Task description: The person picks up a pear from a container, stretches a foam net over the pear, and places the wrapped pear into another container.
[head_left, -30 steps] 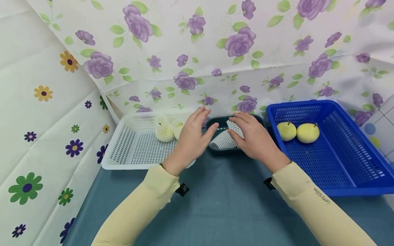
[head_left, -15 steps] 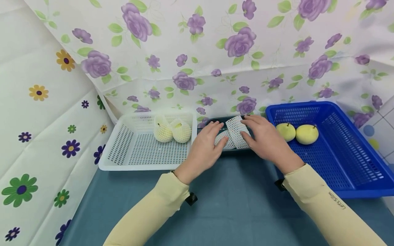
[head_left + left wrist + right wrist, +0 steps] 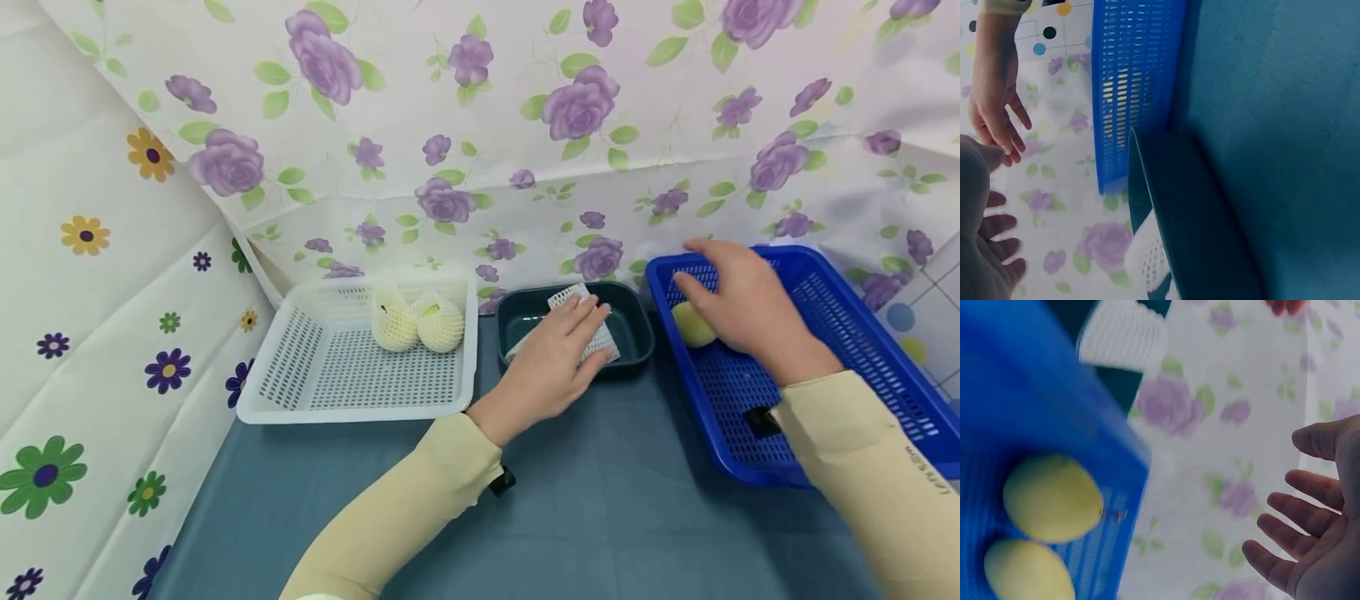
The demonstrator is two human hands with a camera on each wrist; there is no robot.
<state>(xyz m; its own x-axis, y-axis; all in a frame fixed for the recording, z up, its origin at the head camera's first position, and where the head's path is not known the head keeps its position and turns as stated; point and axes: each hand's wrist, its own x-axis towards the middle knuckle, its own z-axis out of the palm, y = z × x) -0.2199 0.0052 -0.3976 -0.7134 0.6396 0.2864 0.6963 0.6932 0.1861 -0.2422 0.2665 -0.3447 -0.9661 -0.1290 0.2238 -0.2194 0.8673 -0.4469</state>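
My left hand (image 3: 551, 367), fingers extended and holding nothing, is over the small dark green tray (image 3: 637, 362). In the head view it overlaps the white foam fruit nets (image 3: 602, 343) lying there and hides part of them. My right hand (image 3: 757, 312) is above the blue basket (image 3: 720, 454), with its fingers spread and nothing in its grasp. Below it are two yellow-green pears, a nearer pear (image 3: 1054, 499) and another pear (image 3: 1029, 572), side by side in the right wrist view. In the head view that hand covers most of one.
On the left stands a white basket (image 3: 255, 408) with two pears (image 3: 438, 325) in foam nets, stems showing. The three containers stand in a row along a flower-printed sheet (image 3: 510, 125). A blue-green cloth (image 3: 585, 517) covers the table.
My right hand has moved right, from the green tray to above the pears in the blue basket. My left hand has shifted right, from the tray's left side to over the foam nets.
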